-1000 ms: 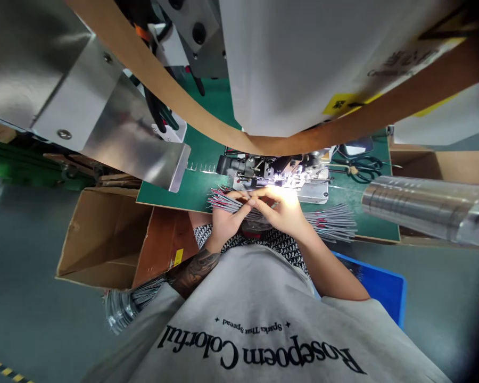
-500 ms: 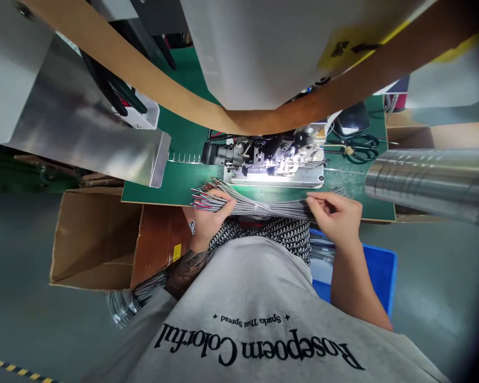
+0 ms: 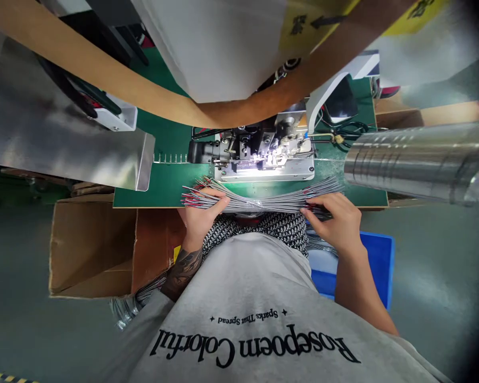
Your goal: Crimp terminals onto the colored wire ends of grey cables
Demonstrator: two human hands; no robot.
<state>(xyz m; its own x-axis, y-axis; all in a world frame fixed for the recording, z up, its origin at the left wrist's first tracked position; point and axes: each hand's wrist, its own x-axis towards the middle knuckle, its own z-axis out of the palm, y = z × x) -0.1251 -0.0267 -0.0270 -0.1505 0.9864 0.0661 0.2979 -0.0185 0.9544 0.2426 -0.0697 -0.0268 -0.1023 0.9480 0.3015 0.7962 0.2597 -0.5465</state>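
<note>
A bundle of grey cables (image 3: 239,204) lies crosswise along the front edge of the green table, bound near its middle with a clear tie or wrap. Red, white and dark wire ends fan out on the left. My left hand (image 3: 201,219) is closed round that left end, thumb on top. Toward the other end, my right hand (image 3: 338,222) grips the bundle between thumb and fingers; part of the cables is hidden behind it. Just beyond the bundle sits a lit metal crimping machine (image 3: 263,171), apart from both hands.
A brown paper strip (image 3: 219,114) hangs across the view above the machine. A metal guide plate (image 3: 143,162) is on the left, a shiny metal cylinder (image 3: 403,162) on the right. An open cardboard box (image 3: 93,250) and a blue bin (image 3: 379,266) stand below the table (image 3: 133,198).
My right hand's thumb and fingers have spread slightly and shifted on the bundle, whose right end now shows more above the hand. My left hand keeps its hold. The view has shifted.
</note>
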